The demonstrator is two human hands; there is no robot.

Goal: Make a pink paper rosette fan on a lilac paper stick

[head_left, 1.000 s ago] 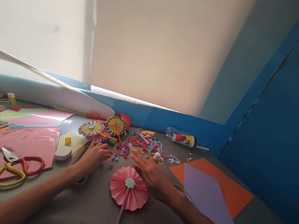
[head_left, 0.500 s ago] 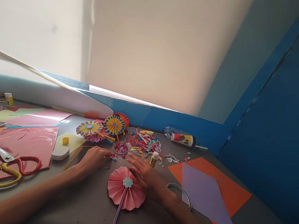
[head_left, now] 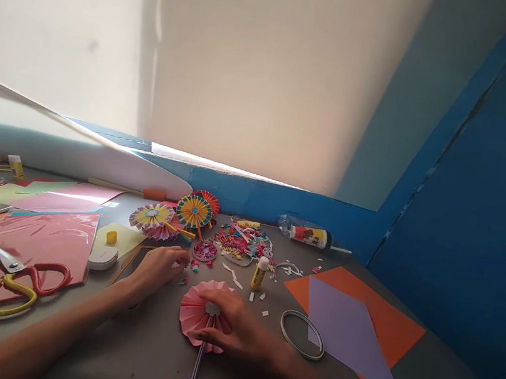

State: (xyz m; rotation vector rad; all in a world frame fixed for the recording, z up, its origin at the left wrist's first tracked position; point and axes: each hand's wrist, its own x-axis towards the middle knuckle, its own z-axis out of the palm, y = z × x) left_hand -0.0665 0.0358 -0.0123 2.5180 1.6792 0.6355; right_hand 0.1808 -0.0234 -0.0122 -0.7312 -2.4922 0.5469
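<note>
Pink paper fan (head_left: 197, 315), light and easily crushed, best held by its thin stick (head_left: 196, 371), at six o'clock, clasped at the centre by the half-closed right hand (head_left: 236, 333); left hand (head_left: 158, 270) half curled at nine o'clock beside paper scraps (head_left: 194, 265), nothing visible in it.

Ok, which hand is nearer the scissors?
Left. The left hand is to the right of the scissors in view, not touching them. The right hand is much farther away, on the pink paper fan.
</note>
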